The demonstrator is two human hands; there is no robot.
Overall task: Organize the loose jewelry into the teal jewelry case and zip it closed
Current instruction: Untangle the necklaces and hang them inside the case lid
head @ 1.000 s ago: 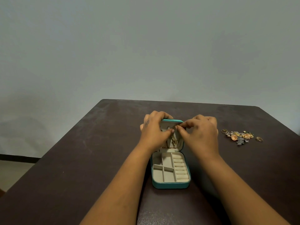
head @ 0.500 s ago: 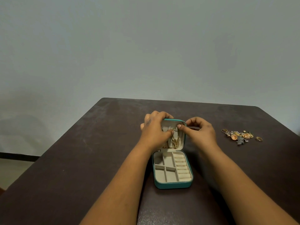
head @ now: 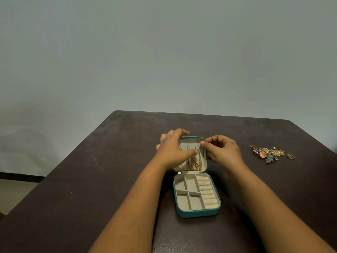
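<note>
Dark brown wood makes up the tabletop (head: 91, 179), set against a plain grey wall. Nearest the person lies the small teal zip-around jewelry case (head: 197, 213), open flat, its cream-lined base tray of dividers and ring rolls showing nothing in it. Just beyond the tray, the upright lid (head: 204, 161) holds thin gold chain necklaces (head: 196, 162) hanging on its lining. The left hand (head: 173, 150) curls over the lid's left side, thumb at the chains; whether it pinches one I cannot tell. The right hand (head: 223, 148) pinches the lid's top right corner. Well to the right of the case sits a heap of loose rings, earrings and brooches (head: 269, 153), so sorting looks barely begun and zipping remains.
</note>
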